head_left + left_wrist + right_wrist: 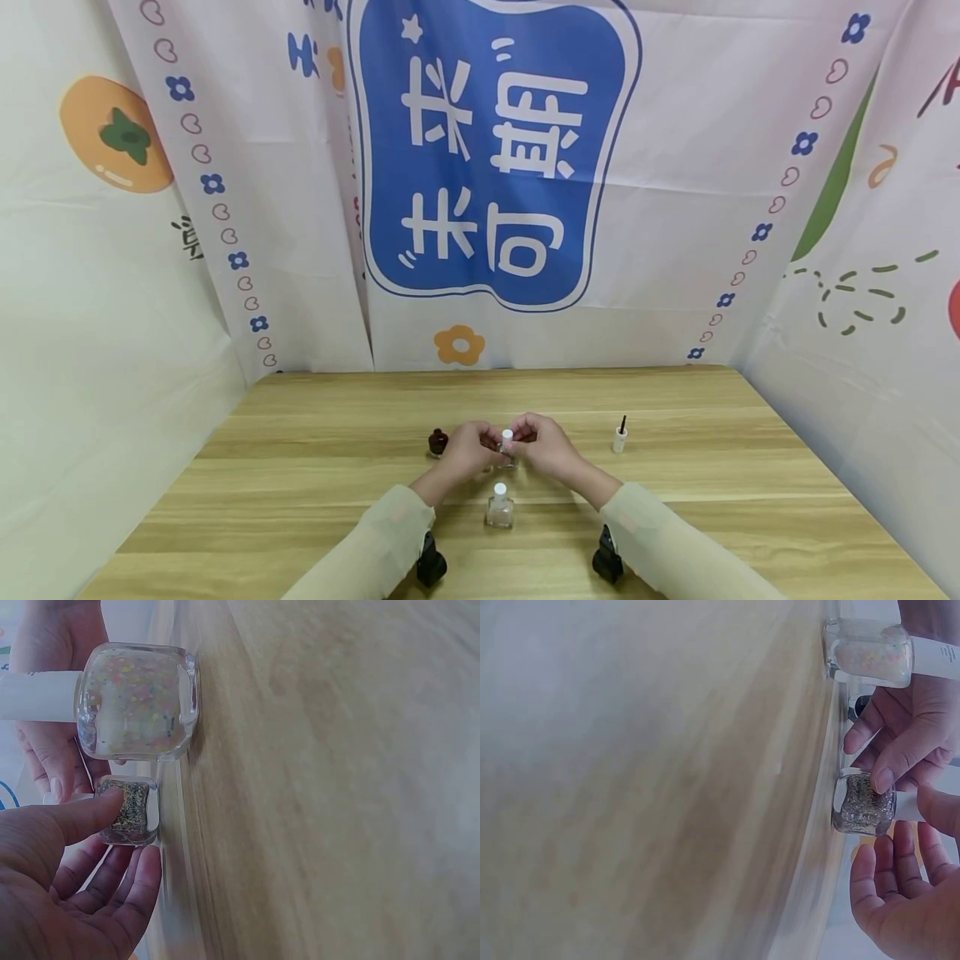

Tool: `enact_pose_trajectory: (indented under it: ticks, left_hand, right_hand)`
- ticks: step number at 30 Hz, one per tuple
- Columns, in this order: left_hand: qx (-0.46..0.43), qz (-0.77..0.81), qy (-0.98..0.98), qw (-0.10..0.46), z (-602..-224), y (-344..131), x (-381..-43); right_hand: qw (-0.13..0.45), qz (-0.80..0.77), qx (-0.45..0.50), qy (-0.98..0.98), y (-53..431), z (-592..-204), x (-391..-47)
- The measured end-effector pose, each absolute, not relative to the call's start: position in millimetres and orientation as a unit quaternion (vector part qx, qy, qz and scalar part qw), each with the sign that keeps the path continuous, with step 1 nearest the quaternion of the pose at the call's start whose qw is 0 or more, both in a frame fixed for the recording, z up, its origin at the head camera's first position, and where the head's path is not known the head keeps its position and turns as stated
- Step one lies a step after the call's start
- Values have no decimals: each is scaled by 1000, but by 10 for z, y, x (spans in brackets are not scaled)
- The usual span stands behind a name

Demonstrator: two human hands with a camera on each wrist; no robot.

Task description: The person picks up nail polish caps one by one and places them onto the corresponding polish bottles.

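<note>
In the head view both hands meet over a small nail polish bottle (507, 457) with a white cap (507, 435). My left hand (470, 450) holds its glass between thumb and fingers. Dark and gold glitter (866, 802) fills the bottle, which stands upright on the table. My right hand (547, 446) is at the white cap, thumb on one side and bent fingers on the other. Nearer to me stands a second nail polish bottle (500, 510), white-capped and clear, with pastel flecks (139, 697) inside.
A dark brown bottle (438, 442) stands left of my left hand. Off to the right is a small white bottle (619, 440) with a thin black stick pointing up. The wooden table (337, 467) ends at a printed cloth (660, 250) behind.
</note>
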State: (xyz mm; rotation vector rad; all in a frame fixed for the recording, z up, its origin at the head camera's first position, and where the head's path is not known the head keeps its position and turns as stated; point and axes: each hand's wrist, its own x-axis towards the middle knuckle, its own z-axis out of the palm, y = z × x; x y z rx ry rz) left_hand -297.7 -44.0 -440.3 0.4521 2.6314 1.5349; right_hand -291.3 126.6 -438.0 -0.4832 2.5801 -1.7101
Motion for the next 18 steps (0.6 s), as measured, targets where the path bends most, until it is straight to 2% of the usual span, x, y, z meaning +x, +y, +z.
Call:
enact_pose_trajectory:
  ticks: [18]
  left_hand:
    - [155,507,847,40,-4390,-461,-2963]
  right_hand:
    - [12,-546,-159,822,1292,-4345,-2896]
